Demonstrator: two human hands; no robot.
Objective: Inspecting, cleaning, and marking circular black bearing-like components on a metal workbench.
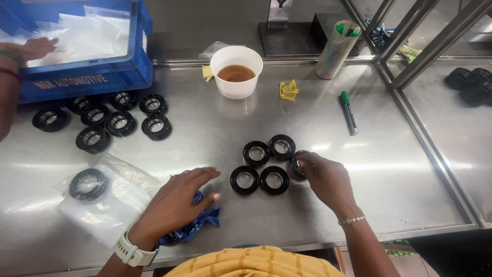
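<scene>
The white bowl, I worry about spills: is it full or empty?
Partly full: the white bowl stands upright with brown liquid lying well below its rim.

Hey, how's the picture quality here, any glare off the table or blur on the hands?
Head view: broad soft glare streaks across the steel table, brightest beside the black rings; the left hand on the blue cloth and the right hand at a ring look sharp; straight frame bars at top right bow slightly, a wide-lens effect.
</scene>
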